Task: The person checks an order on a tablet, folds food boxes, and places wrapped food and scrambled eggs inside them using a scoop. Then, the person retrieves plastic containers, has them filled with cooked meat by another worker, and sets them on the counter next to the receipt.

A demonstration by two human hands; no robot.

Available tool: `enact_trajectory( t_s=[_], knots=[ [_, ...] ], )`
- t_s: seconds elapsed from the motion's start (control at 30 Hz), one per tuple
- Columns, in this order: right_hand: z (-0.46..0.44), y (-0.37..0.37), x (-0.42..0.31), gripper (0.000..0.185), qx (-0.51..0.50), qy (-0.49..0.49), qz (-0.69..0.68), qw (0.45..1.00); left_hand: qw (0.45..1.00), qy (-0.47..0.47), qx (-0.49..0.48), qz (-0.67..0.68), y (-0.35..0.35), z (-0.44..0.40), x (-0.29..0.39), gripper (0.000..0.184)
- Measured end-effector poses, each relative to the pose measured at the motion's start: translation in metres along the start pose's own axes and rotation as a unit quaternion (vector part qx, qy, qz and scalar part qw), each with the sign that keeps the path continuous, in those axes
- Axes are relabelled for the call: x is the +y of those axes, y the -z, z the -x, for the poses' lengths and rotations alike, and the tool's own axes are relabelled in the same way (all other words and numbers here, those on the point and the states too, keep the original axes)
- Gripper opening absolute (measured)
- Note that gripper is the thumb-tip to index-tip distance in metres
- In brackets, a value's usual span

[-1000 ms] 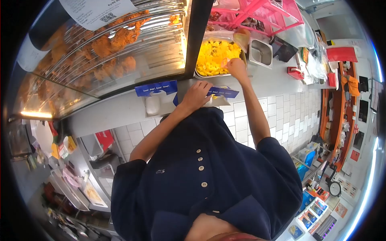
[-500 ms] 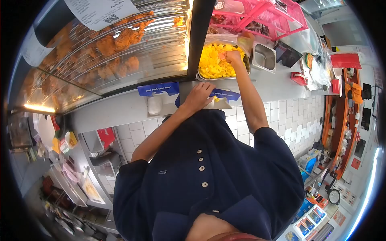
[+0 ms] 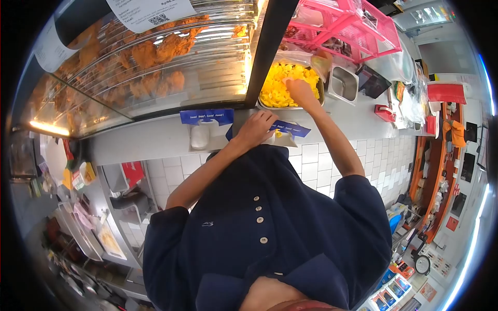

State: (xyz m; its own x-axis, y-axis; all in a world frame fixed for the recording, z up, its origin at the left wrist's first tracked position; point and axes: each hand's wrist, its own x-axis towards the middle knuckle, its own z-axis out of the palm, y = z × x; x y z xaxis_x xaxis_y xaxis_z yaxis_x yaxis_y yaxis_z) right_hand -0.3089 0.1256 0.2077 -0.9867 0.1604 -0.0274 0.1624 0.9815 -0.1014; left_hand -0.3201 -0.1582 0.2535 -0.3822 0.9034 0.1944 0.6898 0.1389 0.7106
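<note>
Food (image 3: 276, 92) in yellow pieces lies under the right grip (image 3: 301, 93).

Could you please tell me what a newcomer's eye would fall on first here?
Probably the bright yellow food in a metal tray on the counter, with the person's right hand in it. Next might come the fried pieces inside the lit glass cabinet at upper left, then the pink basket beyond the tray. The left hand is at a box with a blue flap, just nearer the body.

Bare arms (image 3: 338, 139) forward, left hand (image 3: 256, 128) palm-down, closer in, right hand (image 3: 302, 94) farther out
</note>
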Motion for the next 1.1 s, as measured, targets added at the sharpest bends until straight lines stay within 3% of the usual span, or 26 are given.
enact_trajectory(
  t_s=[0.1,0.17,0.2,0.23,0.27,0.3,0.33,0.37,0.47,0.53,0.67,0.87,1.03,1.1],
  knots=[
    [-0.011,-0.031,0.007,0.016,0.021,0.036,-0.051,0.998,1.000,-0.006,0.005,-0.001,-0.001,0.001,0.000,0.040],
    [-0.024,-0.051,0.034,0.017,0.098,-0.027,-0.199,0.975,1.000,-0.002,0.002,-0.002,0.000,0.000,0.000,0.041],
    [-0.026,-0.046,0.037,0.017,0.098,-0.027,-0.199,0.975,1.000,-0.002,0.002,-0.002,0.000,0.000,0.001,0.041],
    [-0.029,-0.041,0.042,0.017,0.007,-0.206,-0.370,0.906,1.000,0.001,-0.001,-0.001,0.000,0.000,0.002,0.041],
    [-0.031,-0.034,0.046,0.018,-0.082,-0.369,-0.514,0.770,1.000,0.003,-0.004,0.000,0.001,-0.001,0.002,0.041],
    [-0.030,-0.043,0.057,0.018,-0.102,-0.402,-0.549,0.726,1.000,0.001,-0.002,-0.001,0.002,-0.002,0.001,0.041],
    [-0.024,-0.068,0.078,0.018,-0.102,-0.400,-0.547,0.728,1.000,0.002,-0.006,-0.005,0.000,-0.002,0.001,0.041],
    [-0.019,-0.100,0.103,0.018,-0.071,-0.247,-0.407,0.876,1.000,0.003,-0.010,-0.009,0.000,-0.003,0.000,0.041],
    [-0.003,-0.014,0.041,0.021,-0.032,-0.309,-0.360,0.880,1.000,0.003,-0.008,-0.007,0.000,-0.003,0.000,0.042],
    [0.003,0.004,0.030,0.027,0.138,-0.158,-0.108,0.972,1.000,0.007,-0.012,-0.005,0.000,-0.003,-0.001,0.042],
    [0.009,0.026,0.014,0.031,0.110,-0.181,-0.101,0.972,1.000,0.009,-0.013,-0.003,0.000,-0.003,-0.002,0.042],
    [0.003,0.008,-0.013,0.030,0.020,-0.091,-0.037,0.995,1.000,0.012,-0.009,0.004,0.001,-0.003,-0.002,0.041],
    [-0.020,-0.022,-0.002,0.022,0.097,-0.115,-0.193,0.970,1.000,0.004,0.008,0.003,0.000,-0.002,-0.002,0.039],
    [-0.021,-0.021,0.015,0.018,0.066,-0.147,-0.274,0.948,1.000,-0.001,0.007,0.002,-0.002,0.000,-0.001,0.039]
  ],
)
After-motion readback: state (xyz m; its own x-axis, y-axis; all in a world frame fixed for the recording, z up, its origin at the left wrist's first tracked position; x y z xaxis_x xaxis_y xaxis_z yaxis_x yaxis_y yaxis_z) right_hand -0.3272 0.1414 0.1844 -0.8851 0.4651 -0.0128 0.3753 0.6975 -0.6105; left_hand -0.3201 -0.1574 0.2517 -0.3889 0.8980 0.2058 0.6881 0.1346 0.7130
